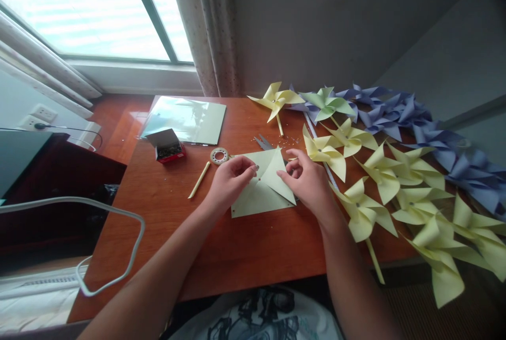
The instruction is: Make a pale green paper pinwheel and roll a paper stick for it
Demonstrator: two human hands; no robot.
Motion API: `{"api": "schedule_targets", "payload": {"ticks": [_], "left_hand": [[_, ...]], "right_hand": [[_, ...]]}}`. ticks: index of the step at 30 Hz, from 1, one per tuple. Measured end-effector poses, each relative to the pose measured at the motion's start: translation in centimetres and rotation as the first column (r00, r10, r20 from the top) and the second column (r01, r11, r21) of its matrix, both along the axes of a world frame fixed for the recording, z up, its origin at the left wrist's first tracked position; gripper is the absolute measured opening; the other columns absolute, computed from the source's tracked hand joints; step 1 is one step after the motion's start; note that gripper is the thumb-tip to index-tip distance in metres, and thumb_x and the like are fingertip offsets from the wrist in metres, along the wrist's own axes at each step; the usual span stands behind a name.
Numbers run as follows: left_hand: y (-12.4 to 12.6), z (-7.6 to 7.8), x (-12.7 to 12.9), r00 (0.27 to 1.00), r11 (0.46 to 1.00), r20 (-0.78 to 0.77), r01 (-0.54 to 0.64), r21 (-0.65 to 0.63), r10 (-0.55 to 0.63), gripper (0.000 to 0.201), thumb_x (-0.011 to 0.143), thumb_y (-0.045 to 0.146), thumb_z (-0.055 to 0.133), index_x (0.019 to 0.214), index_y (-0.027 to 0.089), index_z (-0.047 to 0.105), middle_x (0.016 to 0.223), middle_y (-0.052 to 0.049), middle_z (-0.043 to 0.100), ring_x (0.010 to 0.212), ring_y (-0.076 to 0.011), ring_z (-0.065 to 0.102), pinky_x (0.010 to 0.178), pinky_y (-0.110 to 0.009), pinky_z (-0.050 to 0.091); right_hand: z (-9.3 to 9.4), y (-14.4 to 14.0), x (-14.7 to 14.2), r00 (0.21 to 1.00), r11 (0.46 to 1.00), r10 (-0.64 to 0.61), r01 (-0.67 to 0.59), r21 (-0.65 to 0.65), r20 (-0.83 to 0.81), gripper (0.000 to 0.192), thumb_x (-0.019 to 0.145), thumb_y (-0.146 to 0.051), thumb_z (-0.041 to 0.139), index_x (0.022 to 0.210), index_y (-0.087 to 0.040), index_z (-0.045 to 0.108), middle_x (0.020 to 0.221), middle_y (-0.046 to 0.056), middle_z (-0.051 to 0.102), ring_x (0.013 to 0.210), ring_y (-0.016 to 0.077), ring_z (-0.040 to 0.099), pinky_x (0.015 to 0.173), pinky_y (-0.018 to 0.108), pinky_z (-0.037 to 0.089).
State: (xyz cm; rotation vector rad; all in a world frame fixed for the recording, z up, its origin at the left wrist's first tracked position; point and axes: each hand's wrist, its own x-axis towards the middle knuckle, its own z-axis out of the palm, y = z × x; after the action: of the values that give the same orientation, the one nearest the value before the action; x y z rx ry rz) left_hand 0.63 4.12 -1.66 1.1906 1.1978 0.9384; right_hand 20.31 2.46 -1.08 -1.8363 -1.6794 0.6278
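Note:
A pale yellow-green paper square (247, 205) lies on the table, cut in from its corners, with small holes at the corners and the middle. One cut flap (278, 175) stands raised on its right side. My left hand (234, 175) is closed in a pinch over the sheet's upper left, on a small shiny metal fastener (256, 167). At the sheet's right edge, my right hand (304, 174) has its thumb and forefinger apart, the thumb tip at the raised flap. Behind the sheet lie scissors (264, 143), partly hidden.
A small red box (174, 155) with dark contents, a tape roll (219, 156) and a rolled paper stick (199, 180) lie left. Farther back is a plastic-wrapped paper stack (185, 118). Yellow pinwheels (361, 211), a green pinwheel (327, 103) and purple pinwheels (407, 110) crowd the right side.

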Motion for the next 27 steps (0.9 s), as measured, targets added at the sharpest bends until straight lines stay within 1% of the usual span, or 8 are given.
{"api": "schedule_targets", "payload": {"ticks": [3,6,9,12,15,18,23,27], "left_hand": [[0.0,-0.2,0.1,1.0,1.0,0.004,-0.006,0.007,0.006,0.021,0.079,0.034,0.072,0.073,0.016,0.065,0.07,-0.001,0.064,0.063,-0.0116,0.05,0.058,-0.024,0.036],[-0.1,-0.1,0.1,0.999,0.999,0.013,-0.031,0.008,0.031,0.021,0.08,0.034,0.072,0.074,0.016,0.066,0.07,-0.001,0.064,0.061,-0.0108,0.048,0.056,-0.023,0.035],[-0.2,0.1,-0.2,0.996,0.997,0.045,-0.075,0.018,0.074,0.02,0.081,0.034,0.073,0.076,0.016,0.066,0.07,0.0,0.064,0.059,-0.0098,0.047,0.054,-0.023,0.035],[0.0,0.3,-0.8,0.978,0.982,0.117,-0.182,0.055,0.175,0.018,0.081,0.032,0.074,0.078,0.016,0.067,0.072,0.0,0.064,0.057,-0.0086,0.048,0.052,-0.021,0.035],[0.5,0.6,-1.5,0.912,0.932,0.249,-0.355,0.074,0.327,0.015,0.079,0.028,0.075,0.078,0.016,0.067,0.068,0.001,0.062,0.056,-0.0075,0.046,0.05,-0.02,0.033],[1.1,1.0,-2.1,0.825,0.878,0.349,-0.478,0.013,0.444,0.015,0.074,0.025,0.077,0.076,0.015,0.066,0.065,0.001,0.06,0.053,-0.0067,0.046,0.046,-0.018,0.03],[0.9,1.1,-1.7,0.841,0.921,0.377,-0.368,-0.124,0.387,0.015,0.067,0.022,0.079,0.072,0.016,0.066,0.057,0.004,0.055,0.048,-0.0059,0.045,0.042,-0.017,0.029],[-0.4,1.1,-0.2,0.912,0.965,0.322,-0.224,-0.134,0.256,0.019,0.06,0.023,0.085,0.066,0.016,0.068,0.058,0.001,0.064,0.056,-0.0156,0.06,0.048,-0.024,0.044]], "right_hand": [[0.2,-0.1,-0.3,0.991,0.998,0.041,-0.046,-0.036,-0.13,0.029,0.079,-0.029,0.073,0.107,-0.02,0.07,0.081,0.002,0.074,0.069,0.0184,0.065,0.07,0.03,0.051],[0.3,-0.1,-0.4,0.992,0.993,0.097,-0.102,-0.059,-0.084,0.01,0.083,-0.027,0.067,0.087,-0.021,0.073,0.079,0.004,0.075,0.071,0.021,0.067,0.068,0.031,0.049],[0.3,-0.1,-0.3,0.99,0.992,0.124,-0.123,0.023,-0.073,0.013,0.086,-0.025,0.062,0.083,-0.021,0.074,0.076,0.003,0.074,0.069,0.0213,0.066,0.068,0.032,0.047],[0.4,-0.2,0.0,0.97,0.99,0.095,-0.069,0.122,-0.222,0.014,0.089,-0.03,0.063,0.085,-0.021,0.073,0.075,0.002,0.072,0.068,0.0197,0.065,0.066,0.03,0.048],[0.5,-0.3,0.2,0.898,0.987,0.068,0.003,0.162,-0.434,0.016,0.089,-0.036,0.067,0.087,-0.021,0.073,0.077,0.001,0.072,0.068,0.0185,0.064,0.064,0.029,0.049],[0.7,-0.2,0.4,0.771,0.985,0.036,0.079,0.151,-0.636,0.016,0.085,-0.038,0.073,0.087,-0.022,0.074,0.075,0.0,0.072,0.069,0.0183,0.065,0.064,0.028,0.051],[0.8,-0.1,0.7,0.548,0.988,-0.044,0.149,0.046,-0.835,0.017,0.078,-0.039,0.08,0.084,-0.024,0.074,0.076,-0.001,0.074,0.067,0.0161,0.065,0.064,0.027,0.053],[0.8,-0.1,0.4,0.535,0.991,-0.034,0.127,0.041,-0.844,0.018,0.077,-0.039,0.081,0.084,-0.024,0.074,0.077,-0.001,0.074,0.066,0.0153,0.065,0.064,0.026,0.052]]}}
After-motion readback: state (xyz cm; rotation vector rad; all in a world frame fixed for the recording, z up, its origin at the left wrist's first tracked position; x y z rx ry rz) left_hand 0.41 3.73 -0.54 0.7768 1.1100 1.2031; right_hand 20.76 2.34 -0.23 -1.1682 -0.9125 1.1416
